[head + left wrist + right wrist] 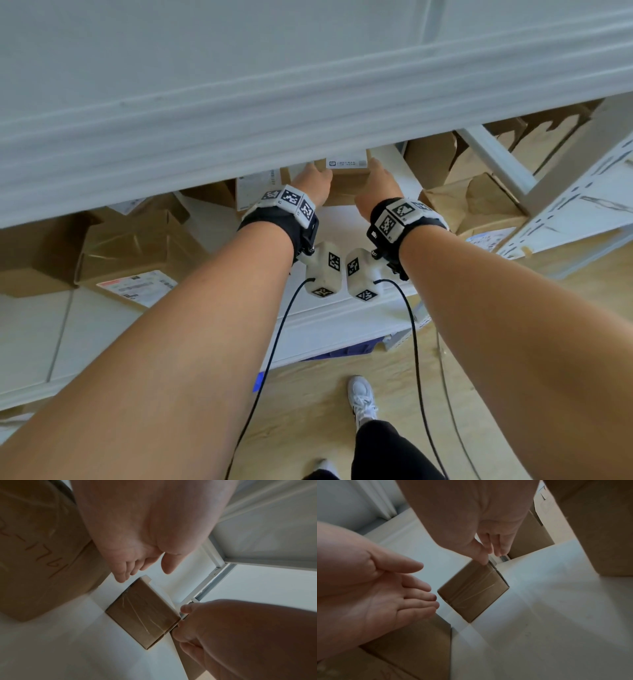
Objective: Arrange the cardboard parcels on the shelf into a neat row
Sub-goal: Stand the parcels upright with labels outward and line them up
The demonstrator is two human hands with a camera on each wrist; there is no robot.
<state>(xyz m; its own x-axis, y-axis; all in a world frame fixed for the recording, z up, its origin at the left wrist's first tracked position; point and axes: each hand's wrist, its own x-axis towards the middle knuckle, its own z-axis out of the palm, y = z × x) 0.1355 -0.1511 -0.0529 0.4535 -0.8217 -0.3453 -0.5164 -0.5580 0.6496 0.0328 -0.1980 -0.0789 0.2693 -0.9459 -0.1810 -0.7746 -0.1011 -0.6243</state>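
My open left hand (313,183) and right hand (376,186) flank one small parcel (346,181); other parcels (137,253) on the shelf (342,308) look unaligned.

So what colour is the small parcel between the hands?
Brown, under clear tape; the small parcel shows best in the right wrist view.

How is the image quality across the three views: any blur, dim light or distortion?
Head view: bright, with the upper shelf edge bowed by the wide lens. Left wrist view: dim, the near cardboard parcel smeared. Right wrist view: dim and soft, the small taped parcel still readable.
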